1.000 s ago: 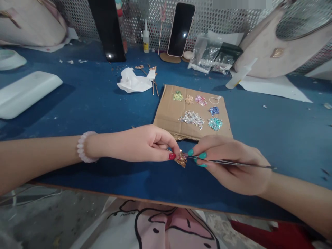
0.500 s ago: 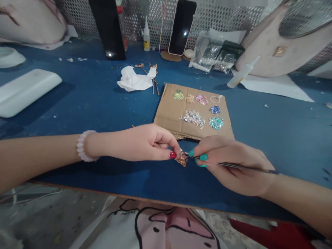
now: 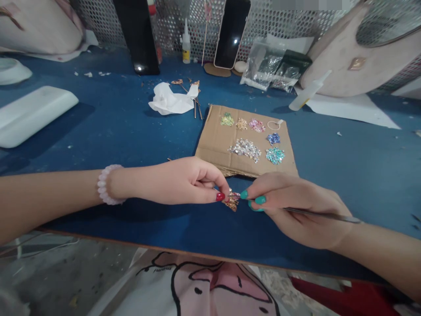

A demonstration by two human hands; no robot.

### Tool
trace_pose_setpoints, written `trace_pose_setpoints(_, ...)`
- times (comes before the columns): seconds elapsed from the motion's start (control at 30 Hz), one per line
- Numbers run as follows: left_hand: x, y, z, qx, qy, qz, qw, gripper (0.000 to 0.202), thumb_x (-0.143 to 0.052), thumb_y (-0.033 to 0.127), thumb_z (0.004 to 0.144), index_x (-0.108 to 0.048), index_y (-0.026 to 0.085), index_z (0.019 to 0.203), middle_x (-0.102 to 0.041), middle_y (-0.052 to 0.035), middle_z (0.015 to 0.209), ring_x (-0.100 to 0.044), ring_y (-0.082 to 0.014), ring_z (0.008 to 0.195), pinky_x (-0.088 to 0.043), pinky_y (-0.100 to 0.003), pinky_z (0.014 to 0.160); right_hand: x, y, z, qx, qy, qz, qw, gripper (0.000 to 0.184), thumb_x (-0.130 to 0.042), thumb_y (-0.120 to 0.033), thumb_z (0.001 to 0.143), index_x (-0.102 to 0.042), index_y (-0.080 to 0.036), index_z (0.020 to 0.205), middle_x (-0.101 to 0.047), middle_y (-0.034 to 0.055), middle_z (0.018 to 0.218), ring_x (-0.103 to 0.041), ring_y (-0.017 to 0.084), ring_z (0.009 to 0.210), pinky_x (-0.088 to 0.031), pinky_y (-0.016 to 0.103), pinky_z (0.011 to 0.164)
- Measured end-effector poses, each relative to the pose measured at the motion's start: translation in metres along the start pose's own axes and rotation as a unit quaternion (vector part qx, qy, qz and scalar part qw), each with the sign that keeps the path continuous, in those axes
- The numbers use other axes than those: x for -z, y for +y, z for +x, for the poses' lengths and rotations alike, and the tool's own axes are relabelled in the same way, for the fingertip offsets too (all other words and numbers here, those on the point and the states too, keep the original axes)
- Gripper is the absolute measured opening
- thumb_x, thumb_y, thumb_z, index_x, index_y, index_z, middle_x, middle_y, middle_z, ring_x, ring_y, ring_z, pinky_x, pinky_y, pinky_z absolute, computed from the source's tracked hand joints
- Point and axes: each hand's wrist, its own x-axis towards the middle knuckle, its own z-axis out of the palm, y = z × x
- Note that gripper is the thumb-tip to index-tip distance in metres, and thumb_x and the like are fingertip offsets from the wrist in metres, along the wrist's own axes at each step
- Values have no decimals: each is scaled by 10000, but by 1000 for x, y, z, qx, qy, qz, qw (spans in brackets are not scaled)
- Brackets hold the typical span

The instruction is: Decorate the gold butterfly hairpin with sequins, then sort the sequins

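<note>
My left hand [image 3: 194,182] pinches a small gold ornament [image 3: 233,204] with pinkish stones on it between thumb and forefinger. It is held just over the blue table, in front of the cardboard sheet. My right hand [image 3: 296,206] is closed round tweezers [image 3: 324,214], whose shaft runs back over the hand. The right forefinger is close to the ornament's right side; the tweezer tips are hard to make out there. On the cardboard [image 3: 213,145] lie small piles of stones: silver [image 3: 246,149], turquoise [image 3: 275,155], blue [image 3: 273,138], pink [image 3: 257,125], gold [image 3: 241,124] and green [image 3: 226,119].
Behind the cardboard lie crumpled white paper [image 3: 173,100] and thin gold stems [image 3: 198,107]. A glue bottle [image 3: 186,48], a propped phone [image 3: 232,35], plastic bags [image 3: 263,61] and another bottle [image 3: 309,92] stand or lie farther back. A white case [image 3: 37,116] is at left.
The tweezers' shaft has shifted slightly in my right hand, and the fingertips have moved a little off the ornament, showing more of its pinkish part. My left hand is nearly still.
</note>
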Motion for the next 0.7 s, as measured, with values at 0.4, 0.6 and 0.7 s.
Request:
trace_pose_setpoints(0.4,0,4,0,8,-4,12,1000,224,-514,329,841,-611,170,965,-300,61,552,-254,-64,455,-210,-167,426,-6,1,0,-26,35,41,998,264,-543,13,751,-552,-236,836,-667,35,799,-671,133,714,-563,217,601)
trace_pose_setpoints(0.6,0,5,-1,3,-7,23,1000,212,-503,303,841,-604,168,970,-314,63,548,-259,-64,445,-218,-170,427,-16,3,0,-139,92,116,979,167,-562,-74,796,-504,-230,812,-636,-6,754,-624,97,577,-526,195,485)
trace_pose_setpoints(0.7,0,3,-1,-11,-9,28,1000,196,-498,299,848,-603,173,956,-292,65,551,-252,-65,447,-215,-171,426,-16,3,2,-186,84,180,962,104,-565,-143,830,-493,-216,813,-622,-8,737,-596,82,536,-523,197,487)
